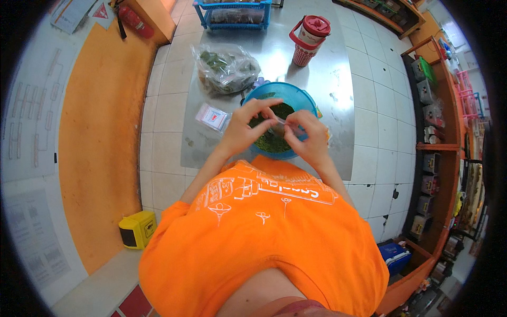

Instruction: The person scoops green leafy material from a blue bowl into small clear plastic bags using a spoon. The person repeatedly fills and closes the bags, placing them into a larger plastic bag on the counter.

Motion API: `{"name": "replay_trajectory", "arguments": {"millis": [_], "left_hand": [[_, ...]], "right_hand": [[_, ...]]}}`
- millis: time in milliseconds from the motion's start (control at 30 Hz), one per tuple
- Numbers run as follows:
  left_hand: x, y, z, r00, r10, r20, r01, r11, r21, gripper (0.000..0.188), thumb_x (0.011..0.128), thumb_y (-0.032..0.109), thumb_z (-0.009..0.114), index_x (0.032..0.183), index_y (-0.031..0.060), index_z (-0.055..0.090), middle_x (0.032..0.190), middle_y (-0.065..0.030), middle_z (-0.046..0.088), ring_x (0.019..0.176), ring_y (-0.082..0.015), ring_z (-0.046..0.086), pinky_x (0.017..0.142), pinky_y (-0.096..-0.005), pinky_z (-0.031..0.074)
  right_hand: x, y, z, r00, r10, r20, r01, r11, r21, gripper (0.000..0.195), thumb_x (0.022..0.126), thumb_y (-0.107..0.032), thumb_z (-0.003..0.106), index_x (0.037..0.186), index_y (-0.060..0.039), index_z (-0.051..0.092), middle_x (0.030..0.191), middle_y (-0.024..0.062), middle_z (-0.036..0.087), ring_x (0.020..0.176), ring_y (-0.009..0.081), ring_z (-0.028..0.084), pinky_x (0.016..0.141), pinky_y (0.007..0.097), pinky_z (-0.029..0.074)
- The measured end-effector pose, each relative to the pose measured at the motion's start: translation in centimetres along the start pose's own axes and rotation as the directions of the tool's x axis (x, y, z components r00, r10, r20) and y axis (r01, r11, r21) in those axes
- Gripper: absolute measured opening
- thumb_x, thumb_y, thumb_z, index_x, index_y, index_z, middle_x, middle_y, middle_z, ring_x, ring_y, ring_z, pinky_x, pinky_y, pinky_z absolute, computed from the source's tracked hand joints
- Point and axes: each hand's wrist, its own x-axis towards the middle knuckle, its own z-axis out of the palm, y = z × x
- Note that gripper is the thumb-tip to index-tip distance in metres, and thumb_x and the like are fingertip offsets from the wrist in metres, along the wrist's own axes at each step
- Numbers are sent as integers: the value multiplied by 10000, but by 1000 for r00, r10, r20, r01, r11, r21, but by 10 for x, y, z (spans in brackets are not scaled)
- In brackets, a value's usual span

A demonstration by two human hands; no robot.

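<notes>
A blue plastic bowl (295, 90) with chopped green leaves (273, 142) in it stands on a metal table just before me. Above the bowl, my left hand (253, 123) pinches one edge of a small clear plastic bag (282, 123) between thumb and fingers, its index finger stretched out. My right hand (307, 134) grips the other side of the same bag. Whether the bag holds anything cannot be told. Left of the bowl lies a clear packet with a printed label (214, 117). Behind that packet rests a large clear plastic bag of green leaves (226, 69).
On the steel table (336, 130), a red and white tumbler (311, 39) stands at the back right and a blue plastic rack (237, 27) at the far edge. An orange wall runs along the left. Orange shelves with bins (439, 146) stand at the right.
</notes>
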Motion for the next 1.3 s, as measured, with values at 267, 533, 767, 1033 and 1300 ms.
{"name": "replay_trajectory", "arguments": {"millis": [267, 533, 767, 1033, 1300], "left_hand": [[48, -45, -74, 831, -49, -555, 88, 995, 43, 393, 864, 77, 726, 1248, 104, 646, 945, -25, 713, 816, -94, 637, 713, -245, 518], [18, -116, -78, 886, -268, -379, 323, 942, 88, 259, 868, 94, 709, 1118, 41, 667, 950, -77, 725, 854, -140, 678, 743, -283, 538], [-84, -168, -11, 929, -358, -98, 343, 728, 594, 399, 780, 206, 788, 1121, 52, 649, 1057, -111, 658, 1002, -310, 619, 858, -403, 516], [-101, -189, 4, 913, -336, -232, 407, 710, 575, 458, 717, 156, 812, 1130, 69, 634, 1042, -126, 636, 1002, -313, 584, 858, -413, 487], [-76, -144, -37, 827, -453, -333, 554, 760, 341, 201, 927, 235, 628, 1052, 77, 617, 901, -119, 730, 727, -315, 684, 672, -413, 513]], "right_hand": [[0, 18, -25, 980, 92, -176, -104, 993, -63, 88, 771, -27, 669, 844, -36, 620, 773, 84, 633, 660, 197, 606, 636, 310, 491], [-10, 17, -11, 981, 139, -137, -146, 988, -44, 87, 798, -34, 674, 868, -32, 623, 790, 77, 639, 674, 185, 623, 622, 307, 490], [-10, 16, -6, 981, 188, -48, -190, 980, -53, 81, 810, -23, 675, 873, -31, 625, 825, 80, 645, 680, 180, 634, 630, 301, 495], [-10, 10, 6, 986, 162, 32, -161, 987, -22, 93, 823, -21, 670, 904, -18, 624, 856, 92, 633, 730, 199, 631, 664, 299, 498], [-6, 5, 17, 986, 130, 104, -130, 991, -1, 102, 823, -19, 662, 916, -14, 621, 868, 114, 627, 775, 252, 650, 689, 328, 517]]}}
